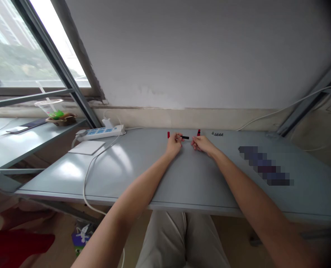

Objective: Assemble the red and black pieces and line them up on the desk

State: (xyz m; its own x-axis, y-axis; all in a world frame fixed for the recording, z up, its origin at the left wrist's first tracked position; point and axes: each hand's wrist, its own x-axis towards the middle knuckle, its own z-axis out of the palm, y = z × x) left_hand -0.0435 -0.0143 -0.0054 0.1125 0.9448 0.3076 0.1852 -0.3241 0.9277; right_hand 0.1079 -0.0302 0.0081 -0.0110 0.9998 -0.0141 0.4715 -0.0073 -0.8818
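Note:
My left hand (173,144) rests near the far side of the grey table (193,178), its fingers pinching a short black cylinder (185,137). Just beyond those fingers stands a small red object (168,134). My right hand (202,144) lies close by, fingers curled toward the left hand, below a second small red object (198,132). Whether the right hand touches or holds that red piece is hard to tell. Farther right, a short row of small dark parts (217,134) sits near the wall.
A white power strip (100,132) with a plugged-in cable lies at the table's back left, beside a white pad (86,147). White cables run along the table and over its front edge. A pixelated patch (263,165) covers part of the right side. A plastic cup (49,108) stands on a side shelf.

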